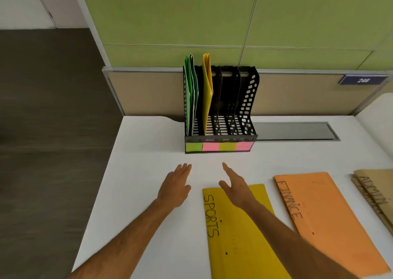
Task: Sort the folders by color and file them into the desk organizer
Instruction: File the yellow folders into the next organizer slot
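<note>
Both grips released — left hand (175,186) and right hand (235,188) stretched flat-fingered above the tabletop (136,172), holding nothing, palms roughly facing each other in front of the desk organizer (220,108).

Organizer stands upright at the tabletop's far edge, against the partition. Green folders (190,95) fill its leftmost slot; one yellow folder (207,95) stands in the second. Two slots to the right show no folder. Coloured sticky labels (220,146) run along its front — probably slot markers, though their colours do not plainly match the folders above.

Unfiled: yellow "SPORTS" folder (240,236) lies flat just under the right forearm; orange "FINANCE" folder (323,219) beside it to the right; brown "ADMIN" folders (374,195) at the frame's right edge, more than one stacked. Laid out by colour, likely so each goes in as a group.

Judgement: yellow SPORTS is nearest and its slot is started — likely next.

Surface white, smooth; a grey cable hatch (297,130) sits right of the organizer. Green wall panels (170,23) behind, dark floor (53,119) left, blue number plate (362,79) on the partition.
</note>
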